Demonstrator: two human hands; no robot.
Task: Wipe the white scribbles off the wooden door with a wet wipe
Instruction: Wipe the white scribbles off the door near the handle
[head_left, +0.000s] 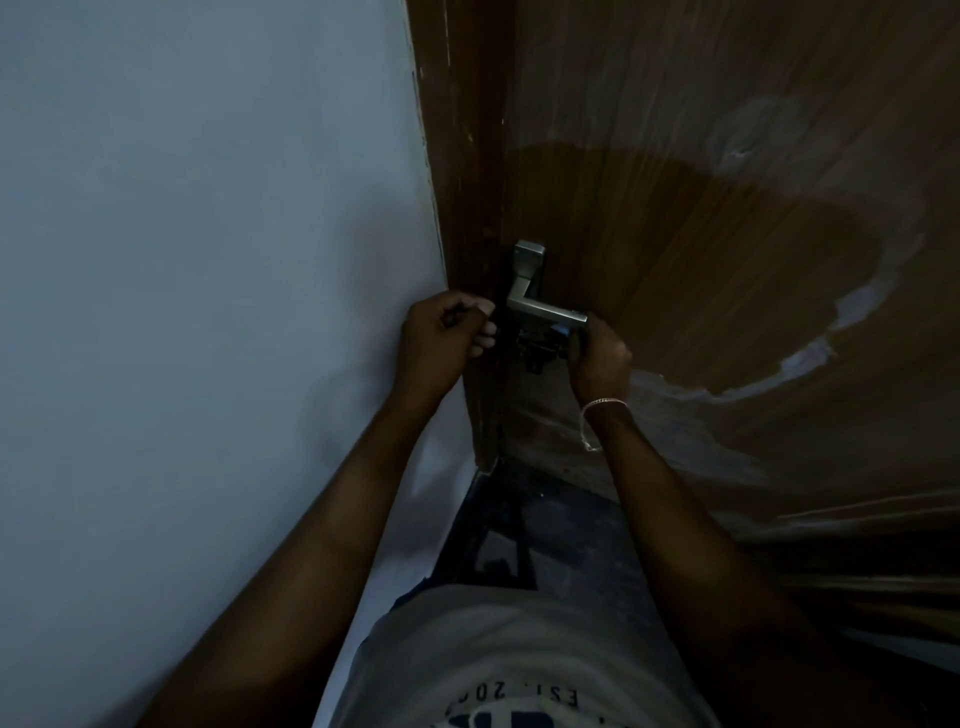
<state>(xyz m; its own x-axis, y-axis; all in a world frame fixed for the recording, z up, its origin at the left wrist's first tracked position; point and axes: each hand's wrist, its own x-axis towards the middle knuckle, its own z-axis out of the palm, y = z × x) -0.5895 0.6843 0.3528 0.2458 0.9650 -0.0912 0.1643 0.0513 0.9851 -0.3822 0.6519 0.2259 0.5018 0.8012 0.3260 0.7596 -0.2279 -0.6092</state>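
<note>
The wooden door (727, 234) fills the right side. White smears (810, 358) curve across it, around a darker, damp-looking patch. A metal lever handle (540, 309) sits at the door's left edge. My right hand (597, 358), with a bracelet at the wrist, is closed on a dark object (540, 348) with a blue spot just under the lever. My left hand (441, 338) is against the door frame (467, 182) with its fingers curled, perhaps pinching something small and dark. I see no wet wipe.
A pale wall (208, 260) takes up the whole left side and meets the door frame. The dark floor (545, 530) shows between my arms below the door. The light is dim.
</note>
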